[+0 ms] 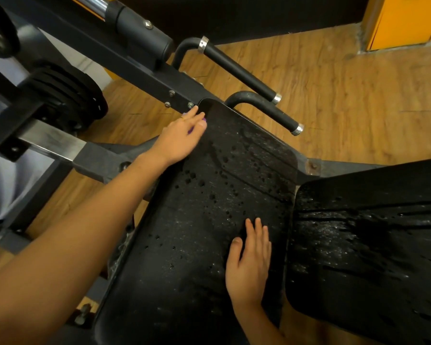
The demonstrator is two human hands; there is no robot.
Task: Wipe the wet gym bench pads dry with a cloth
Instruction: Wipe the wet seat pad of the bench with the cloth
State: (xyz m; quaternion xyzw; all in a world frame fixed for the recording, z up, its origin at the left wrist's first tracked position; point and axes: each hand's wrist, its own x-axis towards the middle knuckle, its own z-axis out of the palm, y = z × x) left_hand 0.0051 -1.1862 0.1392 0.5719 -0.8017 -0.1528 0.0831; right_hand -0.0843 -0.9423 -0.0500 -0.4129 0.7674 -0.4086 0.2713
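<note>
Two black bench pads are beaded with water drops: the long pad [209, 195] in the middle and a second pad [371, 245] at the right. My left hand [182, 138] lies on the far left edge of the long pad. Only slivers of a purple cloth [191, 130] show between its thumb and fingers, which pinch it; the rest is hidden under the palm. My right hand [249, 260] rests flat on the near part of the long pad, fingers straight, holding nothing.
Two black grip handles [241, 70] [271, 110] stick out beyond the pad's far end. The machine's dark steel frame [139, 68] and stacked weight plates [67, 93] stand at the left. Wooden floor [334, 95] lies around, with an orange panel [403, 18] at the top right.
</note>
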